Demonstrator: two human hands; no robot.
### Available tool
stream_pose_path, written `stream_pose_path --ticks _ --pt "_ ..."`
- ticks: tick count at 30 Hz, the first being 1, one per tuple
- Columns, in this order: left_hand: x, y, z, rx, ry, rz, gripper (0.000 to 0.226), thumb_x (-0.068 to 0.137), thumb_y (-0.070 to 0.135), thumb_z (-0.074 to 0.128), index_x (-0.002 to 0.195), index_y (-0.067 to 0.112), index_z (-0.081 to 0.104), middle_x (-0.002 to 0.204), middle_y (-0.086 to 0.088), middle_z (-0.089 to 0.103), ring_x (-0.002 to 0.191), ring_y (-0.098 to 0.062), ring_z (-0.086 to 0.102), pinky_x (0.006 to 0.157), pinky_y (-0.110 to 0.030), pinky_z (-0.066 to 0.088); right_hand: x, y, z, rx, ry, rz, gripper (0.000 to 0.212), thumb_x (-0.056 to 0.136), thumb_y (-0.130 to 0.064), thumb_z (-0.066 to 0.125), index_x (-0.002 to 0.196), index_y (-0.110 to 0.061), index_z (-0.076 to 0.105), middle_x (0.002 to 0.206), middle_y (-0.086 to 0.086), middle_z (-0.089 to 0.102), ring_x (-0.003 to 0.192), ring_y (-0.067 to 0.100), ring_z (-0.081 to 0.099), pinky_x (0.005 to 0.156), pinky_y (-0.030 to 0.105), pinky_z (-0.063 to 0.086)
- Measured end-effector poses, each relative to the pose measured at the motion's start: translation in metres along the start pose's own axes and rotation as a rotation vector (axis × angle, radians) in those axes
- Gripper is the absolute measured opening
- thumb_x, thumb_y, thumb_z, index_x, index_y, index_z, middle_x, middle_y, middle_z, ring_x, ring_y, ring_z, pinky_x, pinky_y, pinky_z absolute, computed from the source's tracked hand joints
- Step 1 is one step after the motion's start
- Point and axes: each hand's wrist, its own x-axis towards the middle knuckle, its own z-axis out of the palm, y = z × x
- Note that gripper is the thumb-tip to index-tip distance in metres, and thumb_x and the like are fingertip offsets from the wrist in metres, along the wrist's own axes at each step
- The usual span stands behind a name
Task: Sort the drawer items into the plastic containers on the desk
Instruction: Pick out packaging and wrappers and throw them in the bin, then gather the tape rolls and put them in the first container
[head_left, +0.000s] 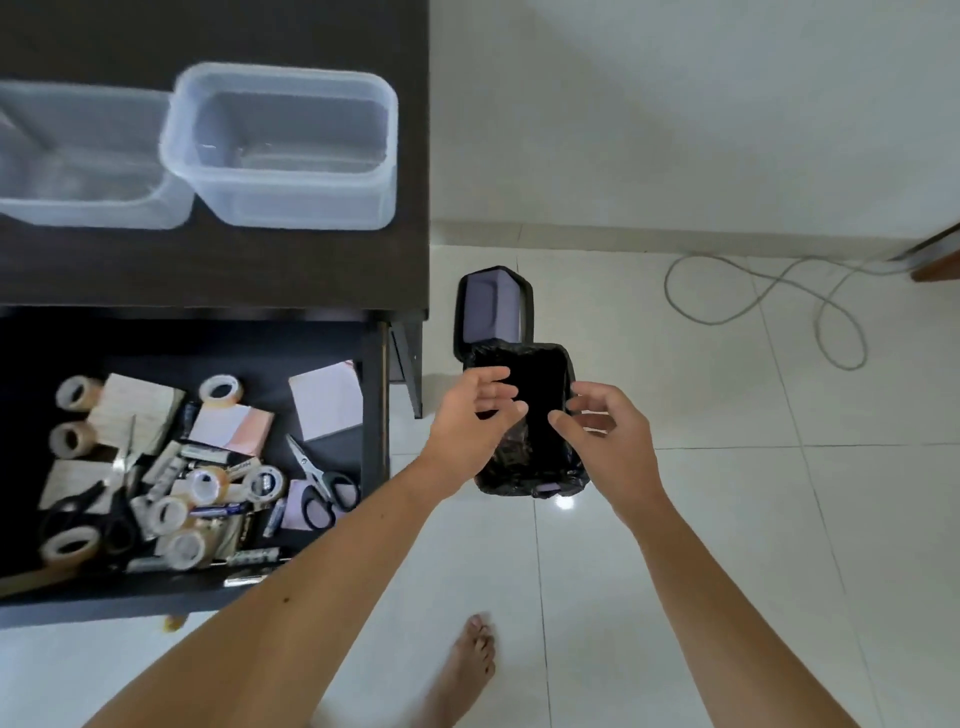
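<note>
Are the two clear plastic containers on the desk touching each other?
Cannot tell. In the head view, the right container overlaps the corner of the left container; no gap shows, but blur hides any actual contact.

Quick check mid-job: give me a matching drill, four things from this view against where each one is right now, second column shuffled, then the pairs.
Things:
1. Scissors
2. Clear container
3. Bin
4. Cable

Places:
A. Lying loose on the floor tiles by the wall
B. On the dark desk top
C. On the floor right of the desk, lid up, under both hands
D. In the open drawer among the tape rolls

Pairs: 1-D, 2-B, 3-C, 4-A
</note>
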Motion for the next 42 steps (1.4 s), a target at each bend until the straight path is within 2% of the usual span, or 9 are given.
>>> stream_pose_path --ticks 4,7,11,18,28,31,34,39,42 --pt "-0.039 0.029 -0.069 0.011 -0.157 0.096 0.038 0.098 0.018 0.074 0.132 0.029 0.062 0.12 0.006 0.075 0.113 -0.01 0.071 0.103 -0.034 0.058 -0.036 -0.051 0.025 0.039 -0.018 -0.07 0.035 0.088 -0.017 0.085 0.119 -0.027 0.071 0.105 -0.004 0.074 0.09 0.004 0.072 0.078 0.013 0.056" --pt "-0.068 0.038 -0.133 -0.035 -0.125 0.121 0.037 0.097 0.012 0.074 0.129 0.027 0.063 0.122 -0.002 0.075 0.113 -0.02 0.073 0.101 -0.04 0.06 -0.06 -0.083 0.062 0.05 -0.052 -0.133 0.032 0.089 -0.015 0.085 0.116 -0.027 0.073 0.103 -0.004 0.074 0.092 0.009 0.073 0.081 0.014 0.056" --pt "-0.092 0.02 -0.221 -0.071 -0.025 0.113 0.038 0.097 0.001 0.07 0.133 0.013 0.062 0.122 -0.011 0.074 0.111 -0.03 0.075 0.098 -0.046 0.061 -0.084 -0.107 0.126 -0.006 -0.149 -0.236 0.029 0.089 -0.016 0.084 0.112 -0.029 0.073 0.102 -0.007 0.074 0.094 0.012 0.071 0.086 0.026 0.059" --pt "-0.09 -0.036 -0.336 0.205 0.165 0.104 0.04 0.095 0.013 0.077 0.132 0.019 0.065 0.117 0.004 0.075 0.103 -0.013 0.074 0.1 -0.042 0.06 -0.109 -0.114 0.227 -0.142 -0.364 -0.288 0.031 0.086 -0.016 0.087 0.113 -0.026 0.075 0.1 -0.007 0.074 0.087 0.013 0.071 0.079 0.024 0.06" --pt "-0.049 -0.053 -0.345 0.479 0.088 0.293 0.047 0.088 0.022 0.084 0.132 0.025 0.066 0.128 0.01 0.059 0.086 -0.002 0.071 0.081 -0.025 0.061 -0.093 -0.105 0.293 -0.523 -0.605 -0.417 0.059 0.075 -0.022 0.096 0.128 -0.026 0.072 0.122 -0.018 0.058 0.091 0.005 0.066 0.079 0.018 0.052" --pt "-0.039 -0.053 -0.344 0.559 0.026 0.304 0.056 0.09 0.02 0.082 0.141 0.025 0.059 0.135 0.009 0.055 0.08 -0.002 0.069 0.073 -0.009 0.052 -0.091 -0.103 0.3 -0.605 -0.642 -0.463 0.063 0.077 -0.021 0.095 0.135 -0.025 0.07 0.124 -0.024 0.052 0.088 -0.002 0.06 0.08 0.011 0.046" --pt "-0.032 -0.052 -0.344 0.616 -0.038 0.292 0.066 0.092 0.016 0.08 0.15 0.024 0.049 0.146 0.007 0.048 0.077 0.0 0.068 0.07 0.0 0.044 -0.091 -0.102 0.301 -0.674 -0.672 -0.492 0.059 0.081 -0.023 0.092 0.136 -0.025 0.071 0.118 -0.02 0.054 0.089 0.003 0.059 0.084 0.021 0.052" --pt "-0.021 -0.055 -0.344 0.689 -0.102 0.267 0.073 0.091 0.019 0.081 0.155 0.023 0.045 0.148 0.004 0.046 0.075 -0.001 0.067 0.074 -0.003 0.047 -0.092 -0.101 0.295 -0.599 -0.621 -0.47 0.051 0.08 -0.028 0.093 0.127 -0.027 0.073 0.118 -0.027 0.056 0.09 -0.004 0.06 0.081 0.014 0.047" --pt "-0.016 -0.056 -0.342 0.696 -0.082 0.277 0.072 0.091 0.024 0.081 0.154 0.023 0.046 0.144 0.005 0.049 0.079 -0.006 0.067 0.079 -0.013 0.048 -0.094 -0.101 0.287 -0.531 -0.562 -0.434 0.047 0.08 -0.023 0.092 0.124 -0.028 0.074 0.113 -0.025 0.058 0.088 0.002 0.064 0.075 0.013 0.047"
